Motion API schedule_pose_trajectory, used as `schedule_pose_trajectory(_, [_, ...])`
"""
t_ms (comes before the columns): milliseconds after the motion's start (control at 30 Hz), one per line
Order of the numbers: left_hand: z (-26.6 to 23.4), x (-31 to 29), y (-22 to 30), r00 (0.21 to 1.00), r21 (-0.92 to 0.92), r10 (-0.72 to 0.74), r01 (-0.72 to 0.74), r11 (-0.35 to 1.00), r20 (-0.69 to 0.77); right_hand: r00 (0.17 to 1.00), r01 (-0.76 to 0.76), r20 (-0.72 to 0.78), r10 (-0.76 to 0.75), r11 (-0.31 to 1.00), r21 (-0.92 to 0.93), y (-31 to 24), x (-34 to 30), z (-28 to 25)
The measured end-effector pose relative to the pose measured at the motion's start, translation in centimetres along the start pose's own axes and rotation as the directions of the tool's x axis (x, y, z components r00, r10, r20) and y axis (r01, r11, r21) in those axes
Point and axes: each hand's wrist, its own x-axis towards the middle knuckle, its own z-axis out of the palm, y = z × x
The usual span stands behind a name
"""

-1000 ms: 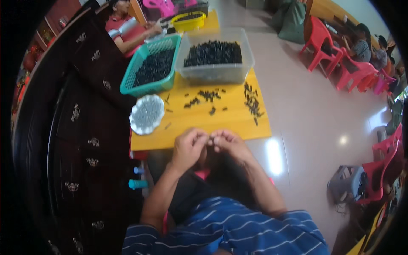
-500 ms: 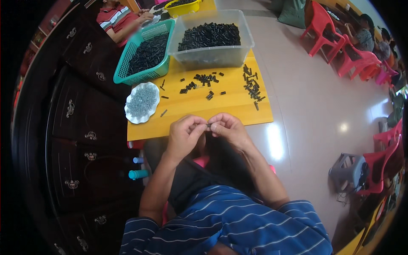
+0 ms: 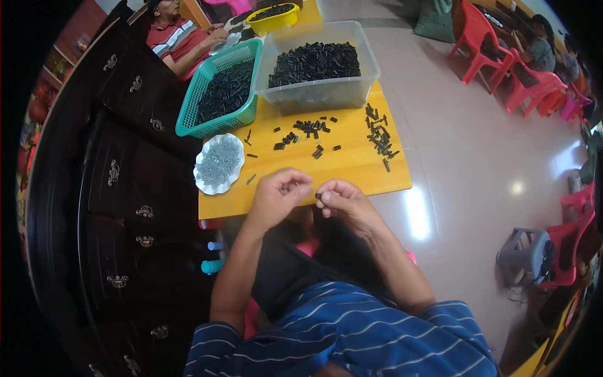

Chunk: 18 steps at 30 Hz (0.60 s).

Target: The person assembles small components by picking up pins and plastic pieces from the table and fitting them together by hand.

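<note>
My left hand point(image 3: 279, 195) and my right hand point(image 3: 342, 200) meet at the near edge of a small yellow table point(image 3: 352, 169). Between the fingertips of both sits a small black part point(image 3: 318, 196); my right hand pinches it, while my left hand's fingers are curled close beside it. Loose black parts point(image 3: 308, 129) lie scattered on the table beyond my hands, with a second cluster point(image 3: 380, 138) to the right. A white plate of grey screws point(image 3: 218, 163) rests at the table's left edge, closest to my left hand.
A clear tub point(image 3: 317, 69) and a teal basket point(image 3: 223, 91), both holding black parts, stand at the table's far side. A yellow bowl point(image 3: 270, 16) and another person point(image 3: 179, 38) are beyond. Dark wooden cabinet point(image 3: 119, 188) on the left, red chairs point(image 3: 496, 50) right.
My hands stay together at the table's near edge and have shifted slightly; the view has tilted so the table sits lower in the picture.
</note>
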Motion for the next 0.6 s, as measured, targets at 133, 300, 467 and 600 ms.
schedule_pose_trajectory(133, [-1.6,4.8,-1.3,0.971,0.351,0.141,-0.065,0.934,-0.195,0.999,0.021,-0.037,-0.02,0.999,0.027,-0.2,0.1,-0.2])
schedule_pose_trajectory(300, [-2.5,10.7,-4.3,0.952,0.559,0.25,-0.113,0.822,-0.175,1.0,0.022,-0.022,-0.021,0.999,0.039,-0.7,-0.1,-0.5])
schedule_pose_trajectory(467, [-2.6,14.5,-6.7,0.935,0.694,0.321,-0.13,0.708,-0.151,0.999,0.016,-0.048,-0.013,0.998,0.054,-0.7,-0.1,-0.2])
schedule_pose_trajectory(600, [-2.0,16.4,-7.1,0.96,0.744,0.24,-0.056,0.666,-0.143,0.999,0.015,-0.044,-0.011,0.997,0.07,-0.7,-0.1,-0.3])
